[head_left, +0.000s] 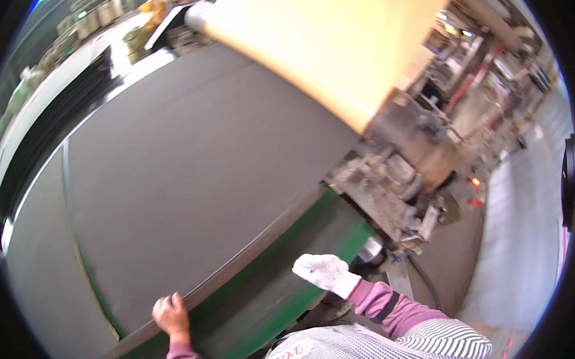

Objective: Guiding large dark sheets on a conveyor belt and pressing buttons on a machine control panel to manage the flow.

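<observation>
A wide dark grey sheet (193, 157) spreads over a long, sloping work surface. My bare left hand (170, 315) is at its near edge, fingers bent and close together; whether they grip the edge or only rest there is hidden. Farther right, my right hand (322, 271) wears a white knitted glove. It is closed like a fist above a dark panel with green borders (264, 292), and anything inside it is out of sight. A brown edge strip (253, 245) runs between sheet and panel. Across the left part of the sheet goes a thin dark-green and yellowish line (85, 267).
A broad pale-yellow roll or web (324, 48) hangs over the far end of the sheet. Grimy machine parts (395, 170) with a rusty drum (422, 140) stand at the right. Beyond them lies a blurred, greyish-white surface (520, 238). A black cable (426, 276) curves near my right arm.
</observation>
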`<act>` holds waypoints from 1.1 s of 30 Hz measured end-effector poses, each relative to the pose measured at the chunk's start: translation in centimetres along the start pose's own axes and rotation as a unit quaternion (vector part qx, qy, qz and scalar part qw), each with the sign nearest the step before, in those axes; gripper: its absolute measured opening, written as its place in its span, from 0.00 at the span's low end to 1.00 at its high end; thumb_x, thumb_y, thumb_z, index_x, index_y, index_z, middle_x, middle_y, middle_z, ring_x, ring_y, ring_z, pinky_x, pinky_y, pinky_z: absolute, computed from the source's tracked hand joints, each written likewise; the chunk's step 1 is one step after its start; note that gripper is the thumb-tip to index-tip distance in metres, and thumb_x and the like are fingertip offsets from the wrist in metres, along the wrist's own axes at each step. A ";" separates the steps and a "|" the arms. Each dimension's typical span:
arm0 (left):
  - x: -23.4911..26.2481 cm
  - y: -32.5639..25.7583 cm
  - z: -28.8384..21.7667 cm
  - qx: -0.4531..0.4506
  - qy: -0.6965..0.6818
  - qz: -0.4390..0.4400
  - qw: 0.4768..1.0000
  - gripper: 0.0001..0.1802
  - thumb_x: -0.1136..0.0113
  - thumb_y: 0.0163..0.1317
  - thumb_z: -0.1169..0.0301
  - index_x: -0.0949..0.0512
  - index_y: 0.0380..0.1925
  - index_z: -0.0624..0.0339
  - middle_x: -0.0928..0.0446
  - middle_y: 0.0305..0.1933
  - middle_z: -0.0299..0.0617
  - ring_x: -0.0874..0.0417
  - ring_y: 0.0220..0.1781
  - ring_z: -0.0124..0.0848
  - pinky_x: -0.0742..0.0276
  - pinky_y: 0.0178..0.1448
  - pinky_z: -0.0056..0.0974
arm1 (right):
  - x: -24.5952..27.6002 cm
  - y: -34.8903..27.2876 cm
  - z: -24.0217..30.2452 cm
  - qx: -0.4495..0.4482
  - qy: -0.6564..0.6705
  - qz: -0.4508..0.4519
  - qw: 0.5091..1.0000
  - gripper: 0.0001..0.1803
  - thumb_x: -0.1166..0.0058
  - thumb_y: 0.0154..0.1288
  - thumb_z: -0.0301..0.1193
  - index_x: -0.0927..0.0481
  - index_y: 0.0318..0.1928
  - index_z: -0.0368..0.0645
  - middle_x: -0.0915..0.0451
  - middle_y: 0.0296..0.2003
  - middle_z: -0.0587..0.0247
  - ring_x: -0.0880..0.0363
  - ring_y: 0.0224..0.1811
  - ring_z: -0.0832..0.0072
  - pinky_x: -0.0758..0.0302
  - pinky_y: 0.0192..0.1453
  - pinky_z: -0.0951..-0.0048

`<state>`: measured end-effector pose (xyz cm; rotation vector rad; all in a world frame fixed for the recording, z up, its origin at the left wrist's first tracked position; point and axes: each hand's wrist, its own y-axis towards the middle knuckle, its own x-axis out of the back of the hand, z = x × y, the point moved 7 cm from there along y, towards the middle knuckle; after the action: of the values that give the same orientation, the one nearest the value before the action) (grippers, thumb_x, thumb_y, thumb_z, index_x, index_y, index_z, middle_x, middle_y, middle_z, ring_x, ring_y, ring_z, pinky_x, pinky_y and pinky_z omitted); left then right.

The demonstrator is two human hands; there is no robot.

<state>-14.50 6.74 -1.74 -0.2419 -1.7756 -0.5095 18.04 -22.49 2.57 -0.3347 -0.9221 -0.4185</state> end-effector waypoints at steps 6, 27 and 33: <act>0.0 -0.8 -13.7 -0.137 -0.162 0.007 0.977 0.18 0.35 0.60 0.54 0.15 0.35 0.59 0.15 0.41 0.45 0.16 0.46 0.43 0.22 0.54 0.45 | 1.8 4.2 6.3 0.025 0.132 -0.062 0.989 0.05 0.36 0.60 0.30 0.18 0.35 0.43 0.18 0.28 0.60 0.19 0.27 0.72 0.22 0.34 0.72; 3.7 -0.2 16.3 0.067 -0.025 0.030 0.997 0.25 0.33 0.57 0.51 0.19 0.44 0.61 0.20 0.49 0.49 0.23 0.56 0.47 0.26 0.60 0.48 | -8.5 16.2 16.3 0.246 -0.117 0.020 0.962 0.33 0.33 0.46 0.40 0.23 0.55 0.43 0.22 0.52 0.51 0.26 0.58 0.54 0.28 0.63 0.55; 4.3 0.4 23.3 0.300 0.114 0.059 0.945 0.32 0.41 0.60 0.44 0.21 0.42 0.67 0.20 0.44 0.54 0.20 0.52 0.49 0.26 0.60 0.48 | -2.9 17.1 2.4 0.147 -0.126 0.037 0.980 0.37 0.40 0.46 0.25 0.27 0.63 0.37 0.30 0.65 0.46 0.38 0.72 0.54 0.43 0.78 0.60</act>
<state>-35.70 17.35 -1.98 0.1359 -1.5955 0.1015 23.05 -5.92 -0.16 -0.1523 -1.1995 -0.1690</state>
